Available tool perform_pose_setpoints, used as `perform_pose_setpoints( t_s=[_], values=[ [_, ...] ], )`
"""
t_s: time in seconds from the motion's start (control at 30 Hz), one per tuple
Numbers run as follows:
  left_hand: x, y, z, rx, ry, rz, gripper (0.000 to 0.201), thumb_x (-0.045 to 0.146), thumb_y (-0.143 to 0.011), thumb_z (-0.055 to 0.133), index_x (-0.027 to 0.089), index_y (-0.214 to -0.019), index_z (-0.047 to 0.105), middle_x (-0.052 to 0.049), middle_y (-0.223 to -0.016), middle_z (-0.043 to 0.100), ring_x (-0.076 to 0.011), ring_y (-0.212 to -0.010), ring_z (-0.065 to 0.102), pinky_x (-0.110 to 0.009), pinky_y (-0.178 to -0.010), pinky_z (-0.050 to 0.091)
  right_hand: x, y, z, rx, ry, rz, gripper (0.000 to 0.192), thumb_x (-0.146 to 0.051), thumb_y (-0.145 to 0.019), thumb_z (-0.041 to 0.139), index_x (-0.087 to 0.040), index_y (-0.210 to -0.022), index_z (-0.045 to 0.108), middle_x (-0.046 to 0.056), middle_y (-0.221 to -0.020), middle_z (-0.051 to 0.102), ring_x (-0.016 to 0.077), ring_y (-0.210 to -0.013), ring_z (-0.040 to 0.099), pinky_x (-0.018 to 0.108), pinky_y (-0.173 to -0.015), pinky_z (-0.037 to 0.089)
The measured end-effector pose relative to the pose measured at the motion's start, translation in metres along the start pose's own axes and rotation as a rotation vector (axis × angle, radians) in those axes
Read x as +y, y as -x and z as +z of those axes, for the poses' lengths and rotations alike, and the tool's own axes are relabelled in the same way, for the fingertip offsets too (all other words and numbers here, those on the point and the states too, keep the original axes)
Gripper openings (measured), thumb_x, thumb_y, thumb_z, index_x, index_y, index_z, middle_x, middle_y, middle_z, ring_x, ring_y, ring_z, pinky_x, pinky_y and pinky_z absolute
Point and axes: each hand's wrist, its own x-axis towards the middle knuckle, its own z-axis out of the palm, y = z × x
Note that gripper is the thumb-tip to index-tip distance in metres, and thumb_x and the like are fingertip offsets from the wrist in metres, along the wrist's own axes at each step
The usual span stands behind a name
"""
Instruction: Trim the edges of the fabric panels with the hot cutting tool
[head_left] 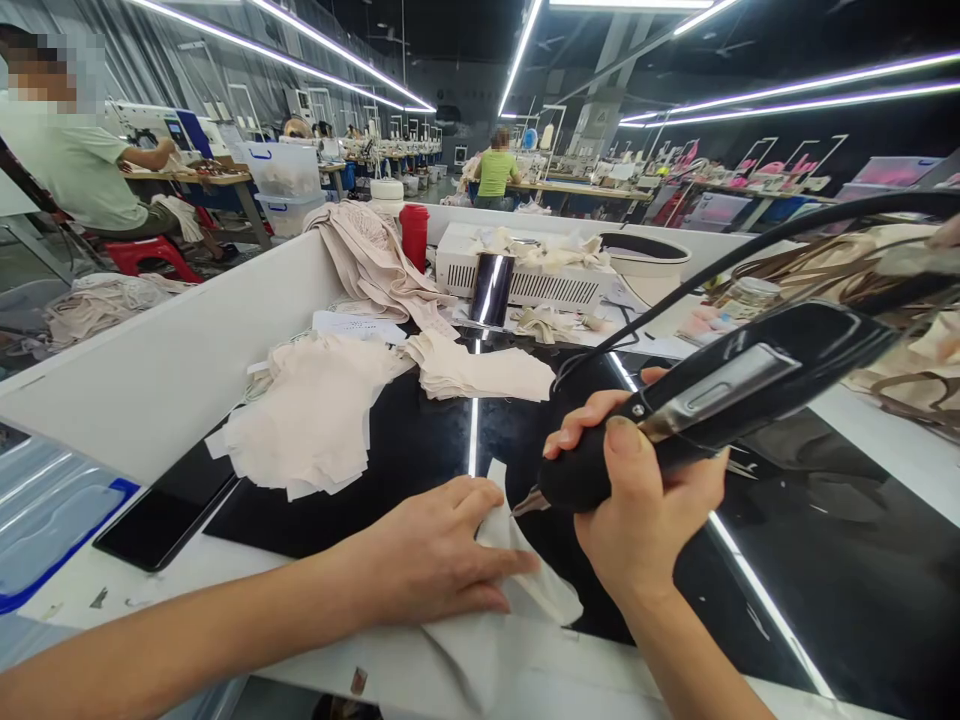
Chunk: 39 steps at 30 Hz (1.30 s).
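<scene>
My right hand (645, 500) is wrapped round a black corded electric hand tool (720, 390) with a silver strip along its body. Its pointed metal tip (531, 503) meets or hovers just over the edge of a cream fabric piece (551, 590); I cannot tell which. My left hand (450, 550) lies on that fabric with its fingers stretched out, pressing it down. Part of the cloth hangs over the near table edge. Beyond the hands, a pile of cream cut pieces (307, 410) and a smaller stack (487, 368) rest on the glossy black board (420, 450).
A black phone-like slab (165, 515) lies at the left. At the back stand a white vented box (517, 275), a red cup (414, 236) and draped fabric (375, 245). The tool's cable (675, 285) arcs across the right. Co-workers sit at sewing tables farther off.
</scene>
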Motion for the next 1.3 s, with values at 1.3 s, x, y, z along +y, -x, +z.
perform_pose_setpoints(
  t_s=[1.3],
  values=[
    [-0.006,-0.013,-0.015,0.029,-0.075,-0.025,0.020,0.020,-0.119,0.059,0.017,-0.131,0.074,-0.012,-0.127,0.075,-0.0244,-0.118,0.075,-0.037,-0.107,0.066,-0.016,-0.018,-0.042,-0.041,0.183,-0.066,0.040,-0.041,-0.090,0.095,-0.029,-0.112,0.065,-0.005,-0.094,0.077,0.0150,-0.073,0.070,0.032,-0.070,0.066]
  ],
)
